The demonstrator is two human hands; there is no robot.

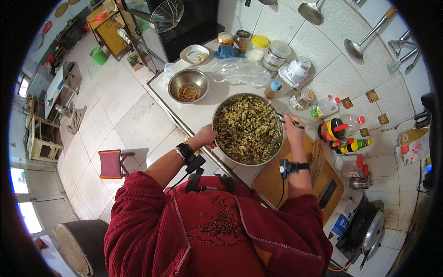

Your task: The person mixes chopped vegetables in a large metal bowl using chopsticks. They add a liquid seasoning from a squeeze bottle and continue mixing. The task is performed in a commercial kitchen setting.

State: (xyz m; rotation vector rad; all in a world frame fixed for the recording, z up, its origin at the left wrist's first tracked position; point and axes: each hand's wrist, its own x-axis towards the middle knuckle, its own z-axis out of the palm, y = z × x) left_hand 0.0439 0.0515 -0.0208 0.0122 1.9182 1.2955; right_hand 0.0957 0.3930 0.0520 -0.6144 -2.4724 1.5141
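Note:
A wide metal bowl (250, 164) stands on the counter in front of me, filled with a chopped, mixed filling (247, 130) of pale green and brown bits. On its left rim my left hand (207, 136) has a grip, fingers at the outer side and thumb near the edge. My right hand (294, 127) is closed around the handle of a metal utensil (279, 117) at the bowl's right side. The utensil's working end is partly hidden by the filling, so its exact kind is unclear. Behind the large bowl sits a smaller steel bowl (173, 81) with brown residue inside.
A wooden cutting board (273, 181) lies to the right, with a straw brush (315, 159) on it. A clear plastic bag (242, 71), a white dish (185, 48) and a blue-capped jar (273, 89) are behind. Seasoning bottles (330, 130) line the wall. A lidded pan (373, 230) is far right.

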